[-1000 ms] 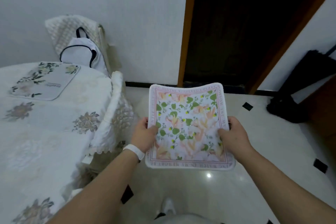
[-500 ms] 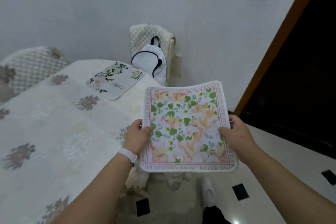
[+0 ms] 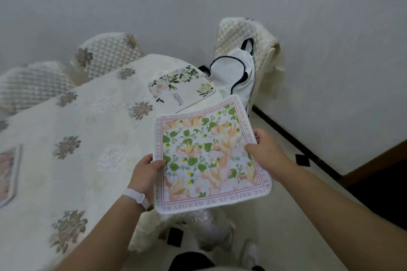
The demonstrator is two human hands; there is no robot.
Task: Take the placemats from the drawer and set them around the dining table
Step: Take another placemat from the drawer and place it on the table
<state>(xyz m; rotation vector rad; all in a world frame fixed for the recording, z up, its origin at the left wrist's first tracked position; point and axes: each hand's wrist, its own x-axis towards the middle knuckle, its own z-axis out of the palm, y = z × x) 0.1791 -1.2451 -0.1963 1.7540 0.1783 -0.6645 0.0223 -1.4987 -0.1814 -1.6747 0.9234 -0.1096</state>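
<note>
shoe (image 3: 250, 255): white, it stood on the pale floor (image 3: 286, 215) at the nearest edge, between the arms.
left hand (image 3: 146, 172): it pinched the left edge of the held placemat (image 3: 209, 156), thumb on top and fingers beneath; a white wristband (image 3: 134, 198) circled the wrist.
right hand (image 3: 266, 149): it gripped the mat's right edge, thumb on top and fingers curled under.
held placemat: a pink-bordered square with orange flowers and green leaves, it was held nearly flat in the air, its left part above the near right corner of the worktop (image 3: 88, 121) and its right part over the floor.
worktop: under a cream flowered cloth, it filled the left half of the view.
pink placemat (image 3: 7, 174): a sliver lay on the worktop at the frame's left edge.
green-leaf placemat (image 3: 182, 90): it lay flat at the worktop's far right edge, just beyond the held one.
white bag (image 3: 235, 72): it rested against the far right chair (image 3: 242, 33).
quilted chair backs (image 3: 110, 55): two stood behind the worktop's far left side.
change: both hands kept their hold. A second before, the mat hung wholly over the floor. The view had swung left, the doorway (image 3: 385, 204) shrank to the right corner, and the pink placemat came into sight.
</note>
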